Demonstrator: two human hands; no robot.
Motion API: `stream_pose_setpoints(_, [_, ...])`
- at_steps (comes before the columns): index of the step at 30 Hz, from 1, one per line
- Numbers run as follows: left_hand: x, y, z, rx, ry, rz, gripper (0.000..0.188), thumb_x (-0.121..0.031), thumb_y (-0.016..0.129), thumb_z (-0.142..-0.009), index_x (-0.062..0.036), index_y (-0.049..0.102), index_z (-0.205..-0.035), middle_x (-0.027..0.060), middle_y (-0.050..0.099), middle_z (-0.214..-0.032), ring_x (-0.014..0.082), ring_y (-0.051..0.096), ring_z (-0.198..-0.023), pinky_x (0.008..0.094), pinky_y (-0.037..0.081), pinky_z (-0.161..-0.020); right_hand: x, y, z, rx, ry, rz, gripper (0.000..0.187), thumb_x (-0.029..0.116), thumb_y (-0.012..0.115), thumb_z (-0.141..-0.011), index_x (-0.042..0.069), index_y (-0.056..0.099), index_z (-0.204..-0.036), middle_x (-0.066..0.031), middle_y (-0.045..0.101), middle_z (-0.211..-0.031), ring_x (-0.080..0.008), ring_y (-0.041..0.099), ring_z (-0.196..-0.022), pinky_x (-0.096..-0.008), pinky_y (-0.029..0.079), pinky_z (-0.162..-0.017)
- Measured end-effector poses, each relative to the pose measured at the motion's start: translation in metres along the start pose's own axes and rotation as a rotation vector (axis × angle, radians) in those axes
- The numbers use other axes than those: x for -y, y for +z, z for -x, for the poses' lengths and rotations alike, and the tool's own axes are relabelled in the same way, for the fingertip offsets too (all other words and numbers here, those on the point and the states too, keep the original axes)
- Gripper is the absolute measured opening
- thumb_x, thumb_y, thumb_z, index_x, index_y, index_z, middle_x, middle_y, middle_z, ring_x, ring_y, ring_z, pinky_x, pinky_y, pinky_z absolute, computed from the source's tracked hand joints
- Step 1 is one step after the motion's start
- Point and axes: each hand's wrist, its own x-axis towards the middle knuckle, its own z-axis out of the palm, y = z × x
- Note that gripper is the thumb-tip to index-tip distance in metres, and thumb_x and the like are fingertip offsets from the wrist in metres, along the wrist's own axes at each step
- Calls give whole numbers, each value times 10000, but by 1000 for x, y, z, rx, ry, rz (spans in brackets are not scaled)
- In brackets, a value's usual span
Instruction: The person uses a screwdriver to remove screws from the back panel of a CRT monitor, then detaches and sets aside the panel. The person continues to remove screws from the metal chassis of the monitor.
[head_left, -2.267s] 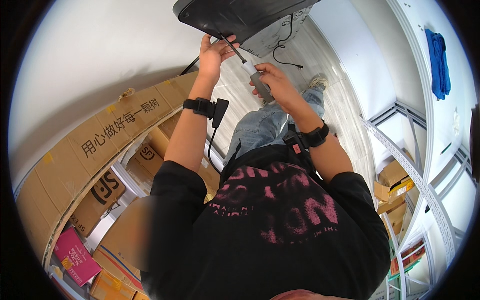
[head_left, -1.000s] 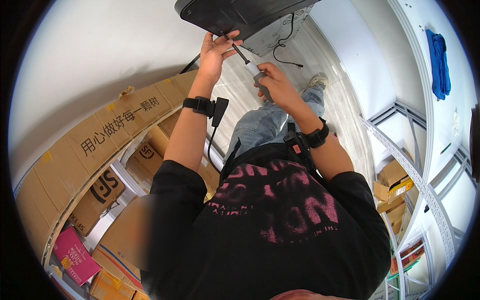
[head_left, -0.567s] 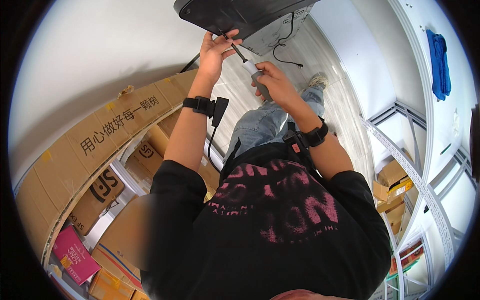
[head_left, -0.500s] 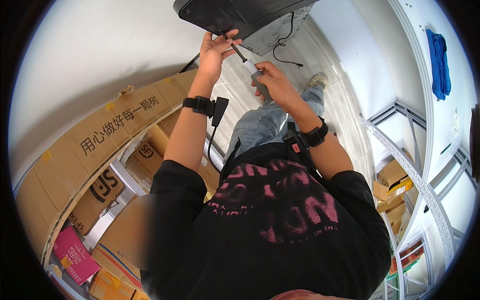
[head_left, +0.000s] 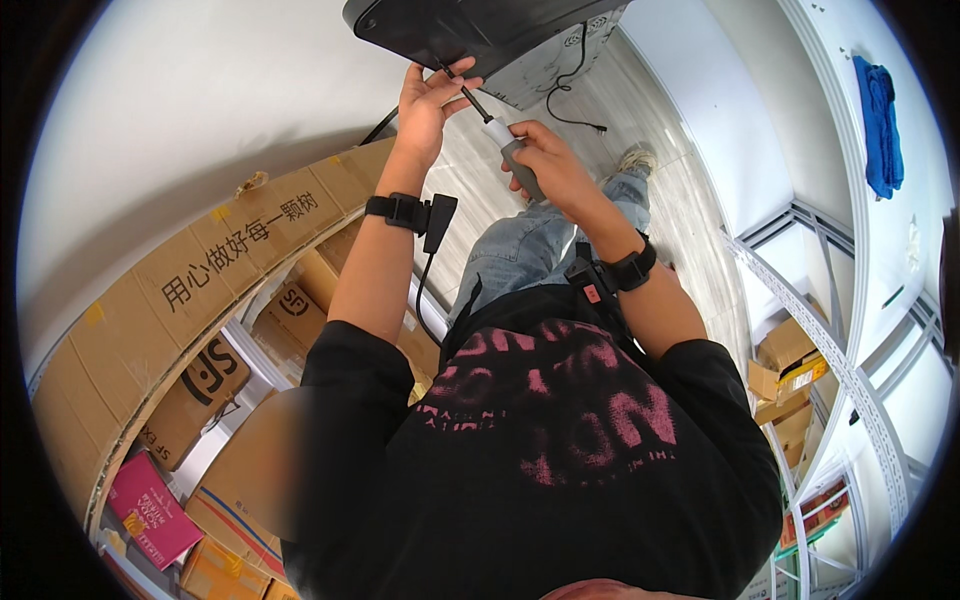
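Observation:
My right hand (head_left: 537, 160) is wrapped round the grey handle of a screwdriver (head_left: 497, 128). Its dark shaft slants up and left to the lower edge of a black, glossy panel-like object (head_left: 480, 35) at the top of the view. My left hand (head_left: 430, 105) is raised beside that edge. Its fingers are around the upper end of the shaft, guiding it close to the panel. The tip is too small and dark to tell whether it sits in a screw.
Below the panel stands a pale perforated case (head_left: 540, 75); a black cable (head_left: 560, 95) with a plug trails on the floor. Cardboard boxes (head_left: 290, 310) fill a shelf at left behind a long cardboard strip (head_left: 130, 320). White metal racking (head_left: 800, 290) is at right, with a blue cloth (head_left: 878, 130) above.
Hardly anything differs. The screwdriver and both hands keep nearly the same place, and the black panel appears shifted very slightly left.

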Motion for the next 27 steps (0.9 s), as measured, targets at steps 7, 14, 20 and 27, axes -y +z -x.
stream_pose_setpoints(7, [1,-1,-1,4,0,5,325,-38,523,-868,-100,413,-1168,98,623,-1161,216,634,-998,299,463,-773,-1,1,-2,0,0,-25,351,127,438,-880,32,438,-1218,-89,596,-885,-132,576,-653,-264,465,-550])
stream_pose_setpoints(14, [2,-2,-1,-5,-7,10,324,-53,541,-865,-102,415,-1160,98,622,-1164,211,633,-998,305,457,-774,3,-7,0,133,58,-386,341,133,455,-880,15,427,-1198,-121,598,-858,-164,583,-645,-277,466,-535])
stream_pose_setpoints(20, [3,-2,-1,3,-11,18,353,-46,547,-857,-116,413,-1176,85,617,-1178,201,629,-999,307,453,-780,-3,-4,-5,92,0,-341,359,127,518,-860,-5,435,-1184,-113,586,-878,-158,583,-695,-281,491,-553])
stream_pose_setpoints(27, [5,-1,-2,-7,6,5,389,-32,552,-847,-128,407,-1195,66,622,-1168,175,616,-991,296,462,-783,-2,16,-4,-23,11,65,351,130,571,-840,-20,486,-1146,-78,560,-948,-131,568,-834,-299,544,-648])
